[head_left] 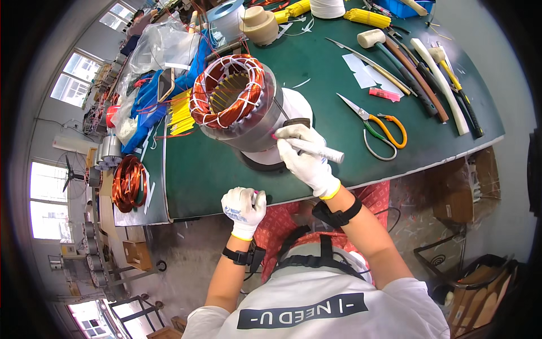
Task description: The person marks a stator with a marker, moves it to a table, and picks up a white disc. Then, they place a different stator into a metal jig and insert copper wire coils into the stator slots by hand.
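Note:
My right hand (307, 158), in a white glove, grips a white marker pen (326, 151). The pen's pink tip is at the grey metal side of a motor stator (254, 133), near its lower right; whether it touches is hard to tell. Copper windings (257, 85) tied with white cord ring the stator's top, with yellow strips inside the bore. The stator rests tilted on a round white-and-black stand (296, 104). My gloved left hand (244, 209) is closed at the table's front edge, around a small pink-ended piece that looks like the marker's cap, mostly hidden by the fingers.
Orange-and-green-handled scissors (381, 127) lie open at the right of the green table (220, 195). Beyond them are a mallet (389, 53), rods and a pink-red packet (385, 94). Copper coils (130, 183), yellow strips (180, 113) and a phone (166, 85) lie on the left.

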{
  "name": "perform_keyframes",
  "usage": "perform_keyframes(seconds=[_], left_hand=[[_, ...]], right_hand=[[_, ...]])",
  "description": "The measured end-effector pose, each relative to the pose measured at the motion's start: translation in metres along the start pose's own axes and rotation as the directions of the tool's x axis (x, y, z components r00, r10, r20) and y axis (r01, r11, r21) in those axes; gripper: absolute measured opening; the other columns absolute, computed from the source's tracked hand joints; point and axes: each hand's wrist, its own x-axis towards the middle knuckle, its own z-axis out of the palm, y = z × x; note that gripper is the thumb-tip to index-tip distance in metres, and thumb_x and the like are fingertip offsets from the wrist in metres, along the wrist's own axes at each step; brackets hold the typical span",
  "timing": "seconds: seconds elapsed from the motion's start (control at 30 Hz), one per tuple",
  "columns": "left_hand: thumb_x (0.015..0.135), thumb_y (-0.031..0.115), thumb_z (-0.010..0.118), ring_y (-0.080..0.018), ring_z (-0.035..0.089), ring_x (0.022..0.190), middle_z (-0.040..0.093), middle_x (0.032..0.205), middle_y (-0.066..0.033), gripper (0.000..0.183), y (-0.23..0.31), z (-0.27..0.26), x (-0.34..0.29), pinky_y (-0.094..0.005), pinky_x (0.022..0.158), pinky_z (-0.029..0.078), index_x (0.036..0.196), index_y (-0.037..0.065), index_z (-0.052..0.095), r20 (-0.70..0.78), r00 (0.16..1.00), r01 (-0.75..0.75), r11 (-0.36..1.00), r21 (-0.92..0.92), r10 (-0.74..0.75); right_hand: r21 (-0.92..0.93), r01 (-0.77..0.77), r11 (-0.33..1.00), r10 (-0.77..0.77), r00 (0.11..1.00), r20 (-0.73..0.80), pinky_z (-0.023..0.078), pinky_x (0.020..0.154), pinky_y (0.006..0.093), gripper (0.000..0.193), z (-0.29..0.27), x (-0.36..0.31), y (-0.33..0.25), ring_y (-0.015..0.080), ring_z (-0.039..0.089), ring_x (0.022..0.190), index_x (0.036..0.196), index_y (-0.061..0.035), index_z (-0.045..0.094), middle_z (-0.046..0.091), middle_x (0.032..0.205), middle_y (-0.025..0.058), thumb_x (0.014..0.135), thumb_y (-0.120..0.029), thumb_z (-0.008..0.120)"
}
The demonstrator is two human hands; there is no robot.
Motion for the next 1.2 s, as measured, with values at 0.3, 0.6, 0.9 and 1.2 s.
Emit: perform_keyframes(seconds=[0.3,0.6,0.9,1.2], left_hand=[[0.078,0.022,0.075,-0.0214,0.051,0.058,0.051,0.065,-0.005,0.022,0.001,-0.005,0.008,-0.0355,0.056,0.04,0.078,0.007,0.06,0.092,0.979,0.197,0.951,-0.238,-0.18],[0.074,0.026,0.078,-0.027,0.058,0.061,0.06,0.069,-0.0085,0.03,0.056,-0.029,0.072,-0.0375,0.056,0.045,0.097,0.009,0.069,0.157,0.985,0.033,0.819,-0.573,0.07],[0.086,0.016,0.067,-0.0209,0.066,0.078,0.067,0.093,-0.0129,0.027,0.059,-0.056,0.077,-0.0328,0.073,0.052,0.107,-0.001,0.063,0.465,0.885,0.373,0.584,-0.721,0.008],[0.086,0.035,0.068,-0.0325,0.062,0.078,0.066,0.089,-0.013,0.04,0.054,-0.071,0.069,-0.0388,0.073,0.048,0.111,0.003,0.061,0.329,0.935,0.15,0.698,-0.7,0.129]], right_hand=[[0.305,-0.238,0.922,0.289,0.947,-0.136,0.046,0.068,0.0227,0.02,-0.024,0.001,0.001,0.0082,0.056,0.075,0.107,0.001,0.062,0.063,0.089,0.0041,0.092,-0.012,0.059],[0.167,-0.72,0.674,0.621,0.674,0.4,0.049,0.066,0.0226,0.031,-0.074,-0.031,-0.072,0.009,0.06,0.075,0.111,-0.0019,0.054,0.063,0.09,0.0039,0.087,-0.013,0.069],[0.156,-0.577,0.802,0.517,0.801,0.301,0.05,0.069,0.0246,0.041,-0.127,-0.029,-0.09,0.0116,0.061,0.079,0.109,0.0028,0.061,0.063,0.089,0.0053,0.079,-0.019,0.08],[-0.159,-0.641,0.751,0.645,0.661,0.384,0.043,0.057,0.0264,0.031,-0.116,-0.057,-0.104,0.0068,0.05,0.061,0.088,0.001,0.063,0.056,0.068,0.0008,0.096,-0.029,0.057]])
